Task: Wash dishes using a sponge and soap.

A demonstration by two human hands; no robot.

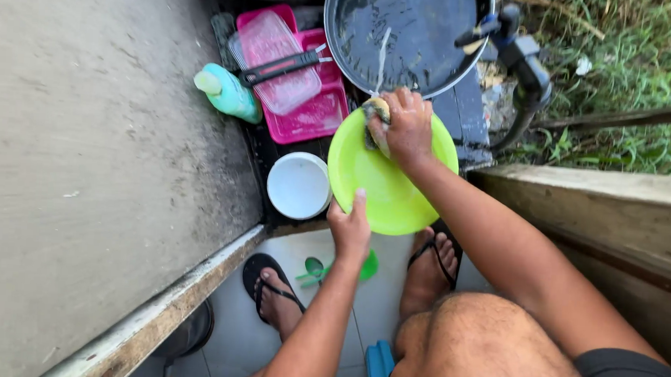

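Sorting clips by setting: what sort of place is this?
Likely an outdoor dishwashing spot beside a house: a tap runs into a large basin, grass grows alongside, and the right hand scrubs a green plate.

Dark wet ground [276,159], white bowl [298,185], pink tray [320,111], teal soap bottle [229,93], big black pan [405,31]

Soft, even daylight, faint shadows, sharp focus, slight wide-angle bending at edges.

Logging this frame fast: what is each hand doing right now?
Left hand: closed on the near rim of the lime-green plate.
Right hand: closed on a sponge, pressing it onto the plate.
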